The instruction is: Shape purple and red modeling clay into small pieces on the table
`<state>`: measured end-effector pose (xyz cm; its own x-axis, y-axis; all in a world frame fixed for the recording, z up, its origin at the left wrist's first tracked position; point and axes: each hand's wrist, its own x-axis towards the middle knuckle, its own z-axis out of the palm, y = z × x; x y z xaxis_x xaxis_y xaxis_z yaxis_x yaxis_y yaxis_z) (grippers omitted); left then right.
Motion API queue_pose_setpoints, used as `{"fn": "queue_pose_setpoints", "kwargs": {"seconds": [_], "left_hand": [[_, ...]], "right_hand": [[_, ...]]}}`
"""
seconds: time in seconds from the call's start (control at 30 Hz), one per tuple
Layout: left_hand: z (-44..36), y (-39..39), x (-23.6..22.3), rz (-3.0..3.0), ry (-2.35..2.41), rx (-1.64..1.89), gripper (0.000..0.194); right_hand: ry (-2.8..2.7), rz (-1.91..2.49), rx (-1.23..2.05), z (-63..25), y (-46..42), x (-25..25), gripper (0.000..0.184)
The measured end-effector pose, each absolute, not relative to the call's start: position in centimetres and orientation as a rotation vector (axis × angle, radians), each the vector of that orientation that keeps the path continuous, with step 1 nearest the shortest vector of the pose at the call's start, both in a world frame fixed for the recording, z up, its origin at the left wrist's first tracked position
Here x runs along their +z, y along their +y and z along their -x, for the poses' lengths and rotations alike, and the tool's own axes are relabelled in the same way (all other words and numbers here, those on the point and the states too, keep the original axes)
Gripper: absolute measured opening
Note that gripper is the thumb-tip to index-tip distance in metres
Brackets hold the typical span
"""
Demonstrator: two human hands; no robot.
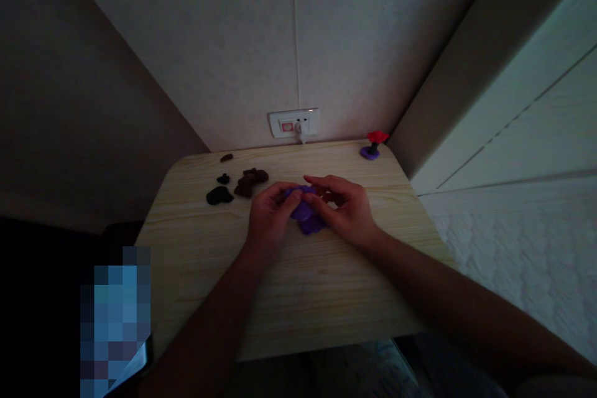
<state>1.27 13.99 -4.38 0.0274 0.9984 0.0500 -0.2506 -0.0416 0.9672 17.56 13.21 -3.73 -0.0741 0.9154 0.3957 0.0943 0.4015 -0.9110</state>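
Observation:
Purple modelling clay [302, 210] is between my two hands over the middle of the small wooden table [321, 298]. My left hand [271, 214] grips it from the left, thumb pressed on top. From the other side my right hand [347, 206] pinches it with the thumb, the index finger stretched out above. A darker purple lump [311, 224] shows just below the held part; I cannot tell whether the two are joined. The undersides of the fingers are hidden.
Brown clay lumps [249, 183], black pieces [219, 195] and a small brown piece [226, 157] lie at the table's left. A red-topped clay figure [373, 144] on a purple base stands at the back right. A wall socket [293, 124] holds a plug.

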Motion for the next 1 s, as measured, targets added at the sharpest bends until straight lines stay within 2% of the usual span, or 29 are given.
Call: {"fn": "queue_pose_setpoints", "kwargs": {"seconds": [0.07, 0.13, 0.33, 0.63, 1.0], "left_hand": [[-1.23, 14.06, -4.43, -1.047, 0.971, 1.347, 0.019], [-1.22, 14.06, -4.43, -1.013, 0.961, 1.366, 0.019], [-1.35, 13.83, -4.11, -1.007, 0.944, 1.341, 0.023], [-1.27, 13.8, -3.98, -1.15, 1.037, 1.298, 0.019], [-1.09, 13.81, -3.79, -1.226, 1.08, 1.321, 0.011]], "right_hand": [[-1.46, 0.941, 0.923, -17.54, 13.2, -3.85, 0.042], [-1.444, 0.943, 0.94, -17.52, 13.22, -3.96, 0.044], [-1.576, 0.92, 0.77, -17.63, 13.28, -3.71, 0.025], [-1.698, 0.82, 0.571, -17.7, 13.37, -3.61, 0.024], [-1.716, 0.832, 0.532, -17.55, 13.28, -3.72, 0.025]]}}
